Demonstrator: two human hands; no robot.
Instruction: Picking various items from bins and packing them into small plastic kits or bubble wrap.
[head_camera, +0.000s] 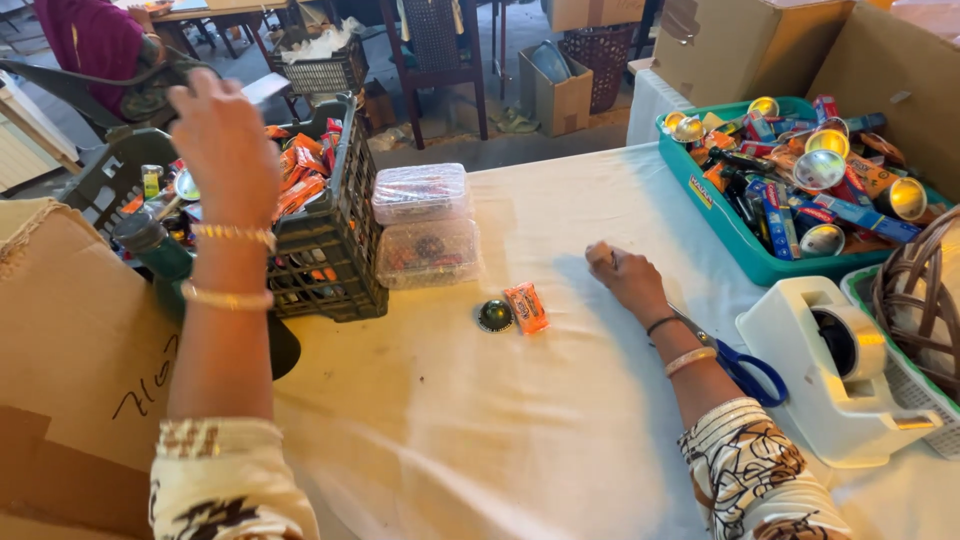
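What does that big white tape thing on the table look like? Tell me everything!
The tape dispenser is chunky, white and looks like smooth plastic. A roll of clear tape sits in its round hollow. It stands upright on the white tablecloth at the right, beside a wicker basket. Blue-handled scissors lie just left of it. Neither hand touches it.

Both arms: cream short sleeves w/ dark brown floral/scroll print. Left sleeve shows small brown square motifs along the hem. Left wrist: two thin gold-tone bangles, one higher, one lower. Right wrist: thin dark thread band plus one pale gold-tone bangle. Right sleeve has bigger swirl pattern.
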